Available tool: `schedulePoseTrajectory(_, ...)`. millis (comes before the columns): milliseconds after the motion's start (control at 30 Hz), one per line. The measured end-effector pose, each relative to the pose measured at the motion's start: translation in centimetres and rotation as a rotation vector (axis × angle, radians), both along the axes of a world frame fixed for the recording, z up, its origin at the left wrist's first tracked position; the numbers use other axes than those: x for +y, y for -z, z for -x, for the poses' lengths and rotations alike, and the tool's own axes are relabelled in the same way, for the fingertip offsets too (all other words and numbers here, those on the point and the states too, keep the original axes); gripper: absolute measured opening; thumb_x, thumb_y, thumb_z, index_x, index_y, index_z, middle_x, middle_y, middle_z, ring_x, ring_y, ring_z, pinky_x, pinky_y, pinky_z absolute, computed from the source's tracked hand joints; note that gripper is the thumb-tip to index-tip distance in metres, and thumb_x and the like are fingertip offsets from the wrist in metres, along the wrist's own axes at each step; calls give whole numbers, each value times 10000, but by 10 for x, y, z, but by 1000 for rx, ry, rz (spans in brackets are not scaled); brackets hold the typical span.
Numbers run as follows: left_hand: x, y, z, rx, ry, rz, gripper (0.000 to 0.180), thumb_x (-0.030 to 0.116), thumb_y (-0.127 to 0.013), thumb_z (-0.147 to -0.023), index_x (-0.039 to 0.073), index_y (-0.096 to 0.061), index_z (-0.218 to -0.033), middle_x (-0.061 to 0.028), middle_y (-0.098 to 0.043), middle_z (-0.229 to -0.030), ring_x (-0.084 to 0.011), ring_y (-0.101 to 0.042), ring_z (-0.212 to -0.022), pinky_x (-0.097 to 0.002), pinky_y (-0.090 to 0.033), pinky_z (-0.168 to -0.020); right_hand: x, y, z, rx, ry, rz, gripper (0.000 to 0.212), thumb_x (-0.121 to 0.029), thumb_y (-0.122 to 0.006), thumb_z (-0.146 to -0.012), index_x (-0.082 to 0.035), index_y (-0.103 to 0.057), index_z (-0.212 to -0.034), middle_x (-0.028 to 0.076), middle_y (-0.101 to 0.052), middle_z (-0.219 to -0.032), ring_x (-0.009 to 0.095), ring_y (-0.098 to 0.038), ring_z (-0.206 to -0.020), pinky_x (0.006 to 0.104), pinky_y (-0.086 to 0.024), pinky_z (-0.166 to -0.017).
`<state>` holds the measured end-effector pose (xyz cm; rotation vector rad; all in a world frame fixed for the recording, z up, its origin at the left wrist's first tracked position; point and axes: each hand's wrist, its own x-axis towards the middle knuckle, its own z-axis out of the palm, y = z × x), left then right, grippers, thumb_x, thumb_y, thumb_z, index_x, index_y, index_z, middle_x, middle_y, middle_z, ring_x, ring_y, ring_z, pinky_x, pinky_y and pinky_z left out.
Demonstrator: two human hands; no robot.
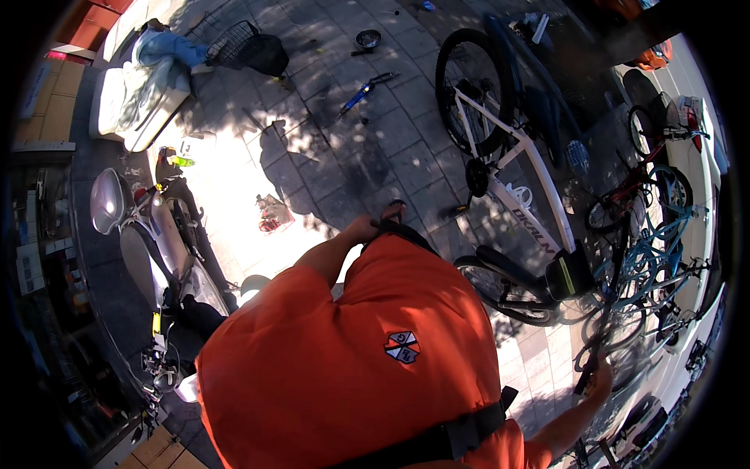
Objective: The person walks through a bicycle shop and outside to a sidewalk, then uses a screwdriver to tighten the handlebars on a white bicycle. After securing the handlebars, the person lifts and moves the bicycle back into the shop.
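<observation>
Out to the lower right, my right hand (600,377) is closed around a dark handlebar grip (583,381) of a bicycle with a white frame (531,191). The frame stands to my right, one wheel (475,92) toward the far side and the other wheel (500,291) nearer me. A black bag (570,275) sits by the near end of the frame. At my waist, my left hand (363,228) rests against the dark waistband below my orange shirt; its fingers are mostly hidden. One sandalled foot (394,211) shows just beyond.
A blue and black elongated tool (366,94) and a round bowl (368,39) lie on the paving. At left stand a silver scooter (160,242), a pale cushioned seat (144,98) and a black wire basket (246,47). More bicycles (660,211) crowd the right side.
</observation>
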<state>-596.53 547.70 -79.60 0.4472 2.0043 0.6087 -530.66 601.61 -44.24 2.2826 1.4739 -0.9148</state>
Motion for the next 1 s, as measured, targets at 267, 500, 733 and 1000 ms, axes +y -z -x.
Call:
schedulePoseTrajectory(267, 4, 1, 3, -49, 14, 59, 465, 306, -725, -813, 17, -745, -1176, -247, -735, -1170, -354, -710, -1126, -430, -545, -953, -14, -13, 28, -24, 112, -35, 538, -613, -691, -922, -120, -645, -712, -24, -402, -500, 114, -351, -380, 297, -271, -363)
schedulePoseTrajectory(500, 3, 15, 8, -45, -69, -33, 406, 171, -659, -804, -28, -748, -1148, -225, -766, -1080, -271, -732, -1007, -388, -555, -879, -32, -30, 57, -34, -134, 4, 435, -439, -799, -857, -30, -663, -796, 58, -565, -563, 159, -525, -414, 352, -412, -375)
schedulePoseTrajectory(733, -4, 22, 37, -108, 140, -24, 513, 170, -684, -865, -73, -658, -1317, -245, -699, -1292, -309, -671, -1210, -381, -522, -1009, -61, -19, 70, -426, -496, -293, 552, -604, -750, -822, -154, -793, -1140, 193, -771, -1034, 370, -730, -1038, 466, -563, -940)
schedulePoseTrajectory(1000, -5, 63, 80, 126, 703, -290, 483, 195, -681, -914, -29, -648, -1341, -208, -705, -1256, -312, -694, -1112, -395, -552, -938, -122, -15, 110, -414, -382, -361, 539, -557, -703, -869, -88, -755, -1129, 205, -761, -979, 393, -731, -972, 492, -569, -864)
